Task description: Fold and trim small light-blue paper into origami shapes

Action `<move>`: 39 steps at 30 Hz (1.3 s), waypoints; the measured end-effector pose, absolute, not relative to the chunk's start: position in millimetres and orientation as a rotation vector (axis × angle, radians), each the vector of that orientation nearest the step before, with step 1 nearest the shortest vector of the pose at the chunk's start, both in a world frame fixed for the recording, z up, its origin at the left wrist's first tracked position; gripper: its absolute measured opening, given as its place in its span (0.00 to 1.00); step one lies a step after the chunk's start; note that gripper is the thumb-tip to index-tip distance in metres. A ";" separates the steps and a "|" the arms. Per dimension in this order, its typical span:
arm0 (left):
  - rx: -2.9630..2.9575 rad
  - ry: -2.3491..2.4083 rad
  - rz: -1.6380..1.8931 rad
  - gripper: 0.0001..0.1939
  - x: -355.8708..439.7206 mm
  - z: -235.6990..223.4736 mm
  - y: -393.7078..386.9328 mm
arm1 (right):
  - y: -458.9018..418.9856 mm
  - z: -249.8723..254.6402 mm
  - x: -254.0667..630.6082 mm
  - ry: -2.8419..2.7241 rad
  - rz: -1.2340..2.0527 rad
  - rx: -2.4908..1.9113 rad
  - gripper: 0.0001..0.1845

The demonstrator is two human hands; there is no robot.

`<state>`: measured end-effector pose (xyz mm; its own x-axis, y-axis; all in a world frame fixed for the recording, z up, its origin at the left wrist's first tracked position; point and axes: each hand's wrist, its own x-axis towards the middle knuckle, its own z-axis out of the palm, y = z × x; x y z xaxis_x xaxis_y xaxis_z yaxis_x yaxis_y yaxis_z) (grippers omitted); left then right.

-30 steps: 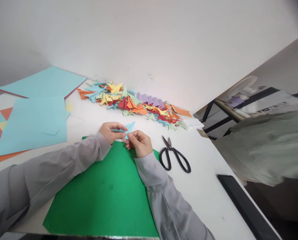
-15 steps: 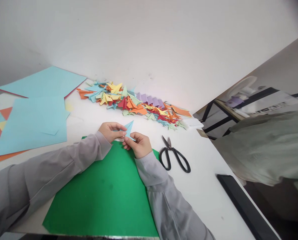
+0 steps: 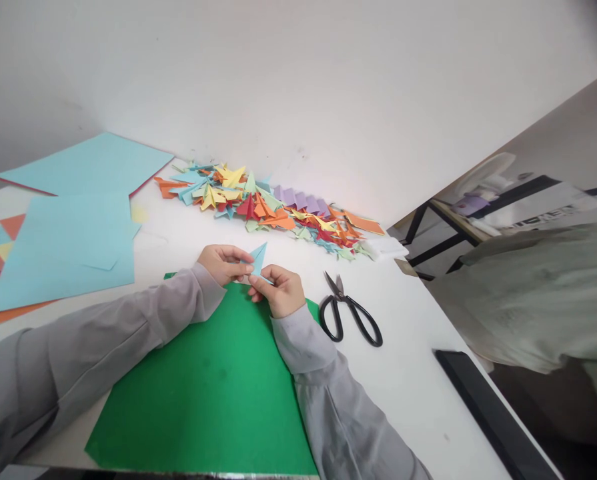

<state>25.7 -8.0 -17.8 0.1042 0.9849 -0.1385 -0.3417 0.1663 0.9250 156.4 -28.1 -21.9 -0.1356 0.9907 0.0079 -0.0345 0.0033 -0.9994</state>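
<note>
Paper point(image 3: 259, 256), lt blue, folded, in L fingers point(image 3: 238, 253) & R fingers point(image 3: 264, 287)

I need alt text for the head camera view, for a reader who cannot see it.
The left hand and the right hand hold a folded blue paper near the far edge of a green sheet. Scissors lie open on the right, paper planes along the wall, blue sheets on the left.

lettering point(image 3: 545, 217) | pale surface point(image 3: 553, 199), right | blurred, unreadable
</note>
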 end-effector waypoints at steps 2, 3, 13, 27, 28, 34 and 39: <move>0.851 0.945 1.222 0.15 25.8 -19.1 -7.6 | -27.5 -21.4 156.0 -1.265 1.329 -1.121 0.16; 0.841 0.945 1.243 0.15 25.9 -19.7 -7.3 | -27.3 -21.1 156.0 -1.259 1.331 -1.117 0.15; 0.869 1.039 1.278 0.21 25.7 -15.7 -11.5 | -24.1 -23.7 156.7 -1.218 1.266 -1.105 0.19; 0.898 1.160 1.207 0.23 23.0 -6.3 -16.7 | -25.7 -22.5 158.6 -1.193 1.256 -1.136 0.20; 0.904 1.163 1.207 0.23 23.1 -5.5 -17.2 | -25.9 -22.4 158.8 -1.223 1.215 -1.146 0.20; 0.923 1.174 1.187 0.22 22.8 -4.6 -17.3 | -24.7 -20.6 160.5 -1.228 1.227 -1.151 0.21; 1.013 1.159 1.163 0.20 24.6 -4.5 -19.8 | -24.0 -21.3 158.2 -1.201 1.235 -1.099 0.17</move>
<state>24.6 -19.8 -4.5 0.0217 0.9906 -0.1353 -0.1381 0.1370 0.9809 158.2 -24.0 -21.3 -0.0346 0.9982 0.0499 -0.0778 0.0470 -0.9959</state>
